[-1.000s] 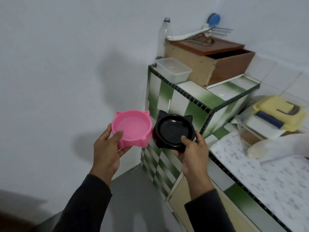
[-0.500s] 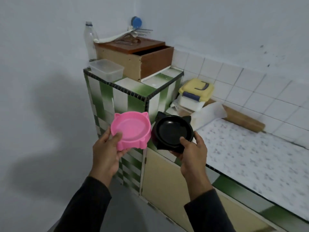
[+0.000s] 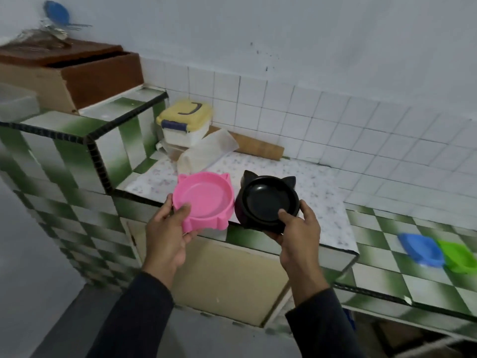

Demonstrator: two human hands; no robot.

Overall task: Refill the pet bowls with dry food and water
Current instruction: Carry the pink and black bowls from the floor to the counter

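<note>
My left hand [image 3: 167,233] grips a pink pet bowl [image 3: 204,198] with cat ears by its near rim, thumb inside. My right hand [image 3: 296,231] grips a black cat-eared pet bowl [image 3: 268,200] the same way. Both bowls look empty and are held side by side above the front edge of the counter [image 3: 327,202], which has a speckled white sheet on it. A blue bowl [image 3: 420,250] and a green bowl [image 3: 458,257] lie on the checkered tiles to the right.
A yellow-lidded white box [image 3: 184,124], a white bag [image 3: 206,153] and a wooden rolling pin [image 3: 258,148] sit at the counter's back. A raised tiled block [image 3: 77,140] on the left carries a brown wooden box [image 3: 74,71]. A beige cupboard door [image 3: 222,275] is below the counter.
The view has swung right, bringing the counter, white wall tiles and the blue and green bowls into sight. Both hands still hold their bowls, now over the counter's front edge.
</note>
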